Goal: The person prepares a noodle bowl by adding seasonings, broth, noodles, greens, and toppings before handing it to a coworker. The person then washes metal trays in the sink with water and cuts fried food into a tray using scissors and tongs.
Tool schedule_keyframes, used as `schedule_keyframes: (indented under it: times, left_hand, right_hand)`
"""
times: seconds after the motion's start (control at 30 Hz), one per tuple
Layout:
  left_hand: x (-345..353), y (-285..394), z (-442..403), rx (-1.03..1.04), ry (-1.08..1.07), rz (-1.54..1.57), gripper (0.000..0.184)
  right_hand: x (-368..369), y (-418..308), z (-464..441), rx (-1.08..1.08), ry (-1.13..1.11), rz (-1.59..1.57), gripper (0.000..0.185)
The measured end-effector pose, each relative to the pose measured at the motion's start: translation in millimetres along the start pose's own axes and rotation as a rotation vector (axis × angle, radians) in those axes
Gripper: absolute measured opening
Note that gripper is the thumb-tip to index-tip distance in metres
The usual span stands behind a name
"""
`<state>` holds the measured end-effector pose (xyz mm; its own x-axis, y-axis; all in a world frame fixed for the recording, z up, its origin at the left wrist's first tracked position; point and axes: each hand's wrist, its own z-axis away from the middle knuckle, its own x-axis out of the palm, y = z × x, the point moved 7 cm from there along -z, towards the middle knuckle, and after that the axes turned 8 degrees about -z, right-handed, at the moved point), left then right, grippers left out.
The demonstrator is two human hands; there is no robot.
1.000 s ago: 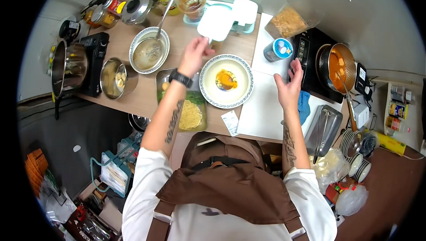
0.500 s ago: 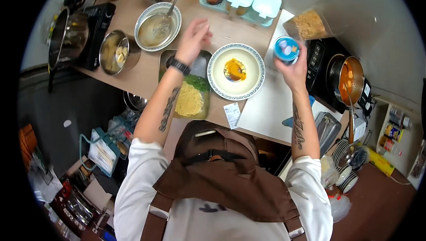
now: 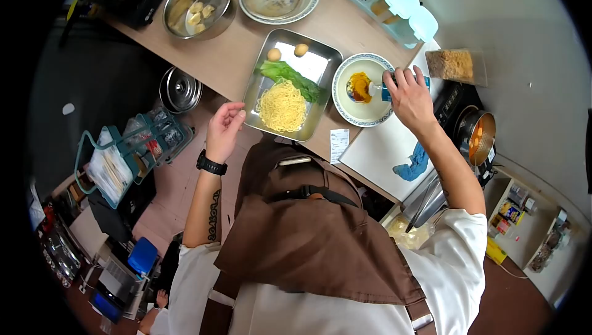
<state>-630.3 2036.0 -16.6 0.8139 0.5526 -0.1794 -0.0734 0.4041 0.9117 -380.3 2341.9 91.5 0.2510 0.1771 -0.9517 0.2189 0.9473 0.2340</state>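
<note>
My right hand (image 3: 410,95) grips a blue container (image 3: 386,93), tipped on its side over a white bowl with a blue patterned rim (image 3: 364,120). The container's pale end points at the orange-yellow seasoning with dark liquid (image 3: 358,87) in the bowl. Its exact kind is unclear. By the left corner of a steel tray (image 3: 251,97) is my left hand (image 3: 224,130), empty, with its fingers loosely bent and thumb apart; whether it touches the rim I cannot tell. The tray carries yellow noodles (image 3: 282,108), green leaves (image 3: 290,79) and two brown eggs (image 3: 301,50).
Behind the tray stand a steel pot (image 3: 198,5) with pale pieces and a bowl (image 3: 308,8) holding a strainer. Lidded seasoning boxes (image 3: 401,11) line the back. A receipt (image 3: 338,144), a blue cloth (image 3: 414,163) and a pan (image 3: 483,139) are nearer right.
My right hand has brought the blue container leftward and tipped it over the bowl. My left hand has come back from above the tray to its left corner. The view has shifted.
</note>
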Motion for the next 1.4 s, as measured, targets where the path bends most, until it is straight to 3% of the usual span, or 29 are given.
schedule_keyframes:
  times: [0.23, 0.47, 0.7, 0.77, 0.9, 0.93, 1.03, 1.07, 1.1, 1.17, 1.23, 1.33, 1.4]
  left_hand:
    - [-16, -24, 9, 0.001, 0.028, 0.071, 0.021]
    - [15, -10, 3, -0.006, -0.152, 0.029, 0.022]
    - [62, 14, -4, 0.039, -0.348, -0.086, 0.022]
    - [74, 23, -5, 0.042, -0.394, -0.143, 0.023]
    - [114, 26, -6, 0.017, -0.522, -0.059, 0.026]
    - [128, 22, -5, -0.05, -0.618, 0.0, 0.041]
    - [167, 33, 5, -0.14, -0.609, 0.181, 0.063]
    - [179, 35, 8, -0.289, -0.67, 0.195, 0.079]
    - [192, 35, 11, -0.362, -0.639, 0.266, 0.068]
    - [216, 30, 13, -0.465, -0.61, 0.377, 0.063]
    - [240, 40, 12, -0.452, -0.604, 0.521, 0.049]
    - [257, 28, 4, -0.438, -0.434, 0.616, 0.047]
    - [264, 18, 1, -0.41, -0.336, 0.627, 0.048]
  right_hand:
    - [-12, -12, -11, -0.061, -0.057, 0.091, 0.038]
    - [-27, -7, 3, 0.026, -0.057, 0.078, 0.042]
    - [-28, -2, 35, 0.226, 0.062, -0.064, 0.046]
    - [-25, 0, 47, 0.32, 0.101, -0.196, 0.065]
    - [3, 7, 80, 0.587, 0.321, -0.554, 0.073]
    - [9, 9, 89, 0.632, 0.398, -0.622, 0.074]
    - [41, 18, 119, 0.792, 0.624, -0.908, 0.077]
    - [58, 24, 130, 0.855, 0.707, -1.011, 0.078]
    - [82, 27, 140, 0.932, 0.786, -1.179, 0.08]
    - [109, 37, 152, 1.08, 0.761, -1.226, 0.089]
    - [120, 49, 152, 1.172, 0.751, -1.357, 0.088]
    - [122, 75, 148, 1.006, 0.844, -1.255, 0.095]
    - [102, 79, 173, 1.037, 0.912, -1.189, 0.092]
